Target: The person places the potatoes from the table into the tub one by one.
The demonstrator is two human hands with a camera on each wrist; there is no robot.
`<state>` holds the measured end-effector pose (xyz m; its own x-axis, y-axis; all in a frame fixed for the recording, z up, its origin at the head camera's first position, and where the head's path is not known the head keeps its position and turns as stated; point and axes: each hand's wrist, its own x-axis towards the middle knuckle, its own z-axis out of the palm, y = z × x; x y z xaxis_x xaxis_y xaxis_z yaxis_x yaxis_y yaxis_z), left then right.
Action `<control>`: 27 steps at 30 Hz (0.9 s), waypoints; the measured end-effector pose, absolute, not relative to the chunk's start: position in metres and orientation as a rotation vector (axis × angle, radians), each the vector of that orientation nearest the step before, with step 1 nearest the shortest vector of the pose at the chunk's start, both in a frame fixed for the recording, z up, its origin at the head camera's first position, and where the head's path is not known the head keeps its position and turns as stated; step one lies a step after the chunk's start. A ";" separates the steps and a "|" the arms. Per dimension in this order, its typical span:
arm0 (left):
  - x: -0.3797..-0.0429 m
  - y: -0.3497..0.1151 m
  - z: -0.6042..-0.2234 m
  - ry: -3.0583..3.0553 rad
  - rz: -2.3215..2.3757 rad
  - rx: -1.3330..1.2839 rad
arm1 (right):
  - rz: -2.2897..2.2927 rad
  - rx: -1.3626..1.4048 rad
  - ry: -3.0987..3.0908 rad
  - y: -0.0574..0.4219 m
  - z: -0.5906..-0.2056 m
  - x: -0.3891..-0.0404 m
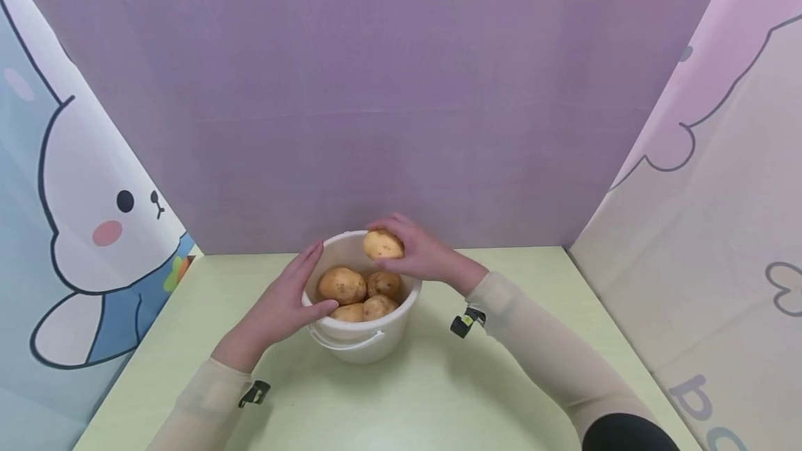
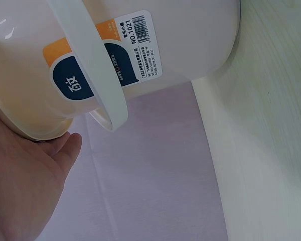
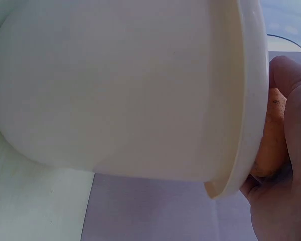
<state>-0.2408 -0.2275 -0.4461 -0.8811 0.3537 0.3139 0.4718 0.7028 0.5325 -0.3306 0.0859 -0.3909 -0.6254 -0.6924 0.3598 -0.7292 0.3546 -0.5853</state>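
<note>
A white plastic bucket (image 1: 370, 346) stands upright on the table with several potatoes inside, among them a large potato (image 1: 342, 286) at the left. My right hand (image 1: 422, 252) grips another potato (image 1: 383, 245) between thumb and fingers, over the right far part of the rim. The right wrist view shows this potato (image 3: 272, 138) partly hidden behind the rim and the hand. My left hand (image 1: 291, 301) rests against the left side of the rim, fingers stretched out and thumb reaching over the near edge. In the left wrist view, the left hand (image 2: 27, 181) touches the rim from outside.
The bucket's white handle (image 1: 351, 345) hangs down at the near side. A label (image 2: 105, 57) is stuck on the bucket wall. Behind the pale table (image 1: 326, 409) rises a purple backdrop (image 1: 388, 103), with printed side panels (image 1: 720, 249) at left and right.
</note>
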 end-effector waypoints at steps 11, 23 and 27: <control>-0.241 -0.227 -0.446 -2.717 -0.950 -0.674 | 1.097 1.391 -2.549 0.074 -0.388 -0.331; -0.240 -0.227 -0.446 -2.710 -0.952 -0.681 | 1.037 1.472 -2.536 0.067 -0.390 -0.335; -0.240 -0.228 -0.446 -2.719 -0.945 -0.675 | 1.030 1.516 -2.515 0.067 -0.388 -0.334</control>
